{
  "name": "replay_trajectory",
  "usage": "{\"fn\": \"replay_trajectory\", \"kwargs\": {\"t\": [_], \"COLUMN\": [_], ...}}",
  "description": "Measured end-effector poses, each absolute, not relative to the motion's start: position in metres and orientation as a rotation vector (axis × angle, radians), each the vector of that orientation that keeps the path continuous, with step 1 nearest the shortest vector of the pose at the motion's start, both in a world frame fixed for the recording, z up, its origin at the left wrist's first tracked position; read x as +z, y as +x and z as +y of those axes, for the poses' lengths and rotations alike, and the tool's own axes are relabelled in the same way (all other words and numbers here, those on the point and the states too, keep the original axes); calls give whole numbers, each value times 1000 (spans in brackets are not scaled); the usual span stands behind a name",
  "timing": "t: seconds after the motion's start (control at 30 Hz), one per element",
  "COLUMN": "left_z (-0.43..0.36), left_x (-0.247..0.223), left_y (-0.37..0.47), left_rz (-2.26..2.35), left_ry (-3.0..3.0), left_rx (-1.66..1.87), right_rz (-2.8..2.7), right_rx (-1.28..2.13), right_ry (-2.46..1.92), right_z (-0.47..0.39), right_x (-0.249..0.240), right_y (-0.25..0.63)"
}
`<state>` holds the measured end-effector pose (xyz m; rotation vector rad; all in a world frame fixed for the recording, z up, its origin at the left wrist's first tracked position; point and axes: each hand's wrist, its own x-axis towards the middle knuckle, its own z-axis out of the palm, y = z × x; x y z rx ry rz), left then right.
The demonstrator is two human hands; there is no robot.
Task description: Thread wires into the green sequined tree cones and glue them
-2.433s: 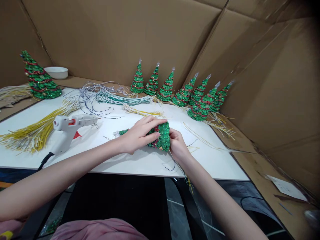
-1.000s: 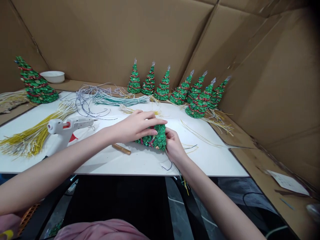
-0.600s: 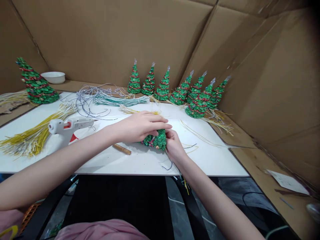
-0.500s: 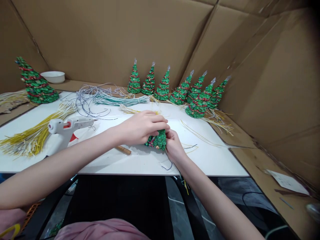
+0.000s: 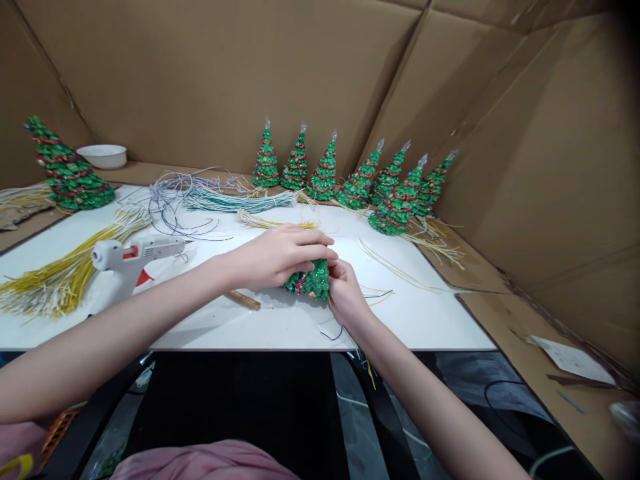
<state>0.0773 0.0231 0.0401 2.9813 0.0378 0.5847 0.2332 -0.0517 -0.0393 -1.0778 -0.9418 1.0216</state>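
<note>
A small green glittery tree [image 5: 314, 283] lies tilted over the white board [image 5: 280, 330], its base toward the right. My left hand [image 5: 285, 255] is wrapped over it from above, hiding its upper part. At the base, my right hand [image 5: 346, 288] has its fingers closed on the tree's edge; the fingertips are partly hidden. Thin dark and yellow wires [image 5: 369, 370] trail below my right wrist. A brown wooden stick [image 5: 243, 299] lies beneath my left forearm.
Several finished trees [image 5: 267, 160] stand at the back, and a larger one [image 5: 75, 177] at the left. A white glue gun [image 5: 123, 263] stands beside yellow wire bundles [image 5: 60, 273]. Green and white wires [image 5: 240, 200] lie behind my hands. A white bowl [image 5: 105, 157] sits back left.
The whole view has shifted slightly. Both hands keep nearly the same hold on the small tree.
</note>
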Motion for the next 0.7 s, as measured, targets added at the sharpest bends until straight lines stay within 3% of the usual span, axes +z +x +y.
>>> {"fn": "replay_trajectory", "kwargs": {"t": [0.37,0.7], "left_z": [29,29], "left_x": [62,59], "left_y": [80,81], "left_rz": [-261,-253], "left_ry": [3127,3145], "left_rx": [476,461], "right_rz": [-975,-946], "right_rx": [1027,1008], "right_ry": [-1070,-1052], "right_z": [-53,-53], "right_x": [-37,-35], "right_y": [235,233]}}
